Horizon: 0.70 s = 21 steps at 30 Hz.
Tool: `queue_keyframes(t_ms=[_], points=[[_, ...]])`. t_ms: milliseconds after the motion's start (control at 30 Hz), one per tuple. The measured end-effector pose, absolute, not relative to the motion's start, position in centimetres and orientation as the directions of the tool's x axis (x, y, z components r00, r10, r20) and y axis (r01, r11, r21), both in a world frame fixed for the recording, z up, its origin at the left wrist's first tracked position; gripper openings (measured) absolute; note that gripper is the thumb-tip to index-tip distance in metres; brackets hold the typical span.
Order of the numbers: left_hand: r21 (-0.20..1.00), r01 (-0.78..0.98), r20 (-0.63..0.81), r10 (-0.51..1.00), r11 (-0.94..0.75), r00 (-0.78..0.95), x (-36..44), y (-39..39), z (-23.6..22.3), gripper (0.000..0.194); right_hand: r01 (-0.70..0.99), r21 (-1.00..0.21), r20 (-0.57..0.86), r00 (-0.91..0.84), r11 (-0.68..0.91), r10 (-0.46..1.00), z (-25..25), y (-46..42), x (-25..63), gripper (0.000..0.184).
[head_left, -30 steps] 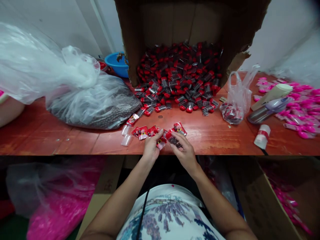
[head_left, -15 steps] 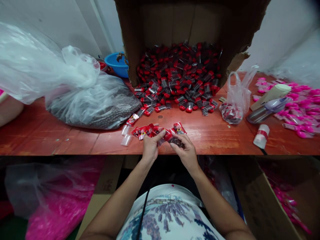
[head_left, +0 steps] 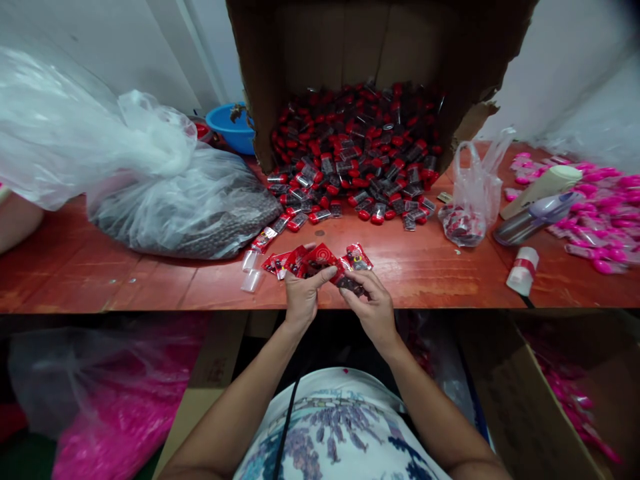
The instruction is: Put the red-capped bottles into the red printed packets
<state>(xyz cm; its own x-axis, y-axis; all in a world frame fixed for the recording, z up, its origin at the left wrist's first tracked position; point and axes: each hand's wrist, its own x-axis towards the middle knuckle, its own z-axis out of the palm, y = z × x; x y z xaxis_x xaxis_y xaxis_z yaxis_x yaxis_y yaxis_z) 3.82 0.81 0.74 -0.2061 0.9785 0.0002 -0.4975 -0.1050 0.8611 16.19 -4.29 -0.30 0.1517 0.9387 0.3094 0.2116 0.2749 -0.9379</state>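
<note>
My left hand [head_left: 303, 293] is closed, its thumb pressed on a red printed packet [head_left: 320, 255] that stands raised at the table's front edge. My right hand [head_left: 371, 300] grips a small clear container [head_left: 353, 285] with dark contents; its upper end lies against the packet, partly hidden by the fingers. Under and beside the left hand lie several more red packets [head_left: 276, 265]. Another red packet [head_left: 358, 257] rests just beyond the right fingertips. Two clear empty tubes [head_left: 251, 280] lie to the left of the packets.
A cardboard box [head_left: 260, 87] spills many red-capped containers [head_left: 350, 160] onto the red table [head_left: 200, 283]. At left sits a bag of dark beads [head_left: 185, 207], with a blue basin [head_left: 233, 127] behind. At right are a small plastic bag [head_left: 467, 213], a bottle [head_left: 535, 217], a white roll [head_left: 523, 270] and pink containers [head_left: 600, 213].
The red packet in my left hand has been lifted and turned, so more of its face shows beside the container. My right hand keeps its hold and has barely moved.
</note>
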Motion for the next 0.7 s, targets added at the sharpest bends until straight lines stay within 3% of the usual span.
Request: queue_keyframes(t_ms=[233,433,500,633,700], points=[[0.842,-0.539,-0.080,0.994,0.027,-0.074,3.8,0.9,1.1,0.027,0.077,-0.978,0.208,0.218,0.196,0.954,-0.4,-4.2,16.1,0.031],[0.854,-0.493,-0.183,0.983,0.166,0.015,3.0,0.7,0.9,0.050,-0.288,-0.957,-0.044,0.170,0.007,0.984,-1.5,-3.8,15.8,0.036],[0.867,-0.463,-0.193,0.981,0.182,0.024,2.8,0.5,0.7,0.057,-0.246,-0.969,-0.012,0.188,0.035,0.982,-1.6,-3.9,15.7,0.035],[0.898,-0.418,-0.168,0.985,0.139,-0.035,2.7,0.4,0.3,0.058,0.036,-0.985,0.173,0.248,0.169,0.953,-1.5,-4.1,15.5,0.029],[0.895,-0.424,-0.168,0.985,0.140,-0.031,2.6,0.5,0.2,0.058,0.032,-0.987,0.163,0.240,0.160,0.957,-1.5,-4.2,15.4,0.030]])
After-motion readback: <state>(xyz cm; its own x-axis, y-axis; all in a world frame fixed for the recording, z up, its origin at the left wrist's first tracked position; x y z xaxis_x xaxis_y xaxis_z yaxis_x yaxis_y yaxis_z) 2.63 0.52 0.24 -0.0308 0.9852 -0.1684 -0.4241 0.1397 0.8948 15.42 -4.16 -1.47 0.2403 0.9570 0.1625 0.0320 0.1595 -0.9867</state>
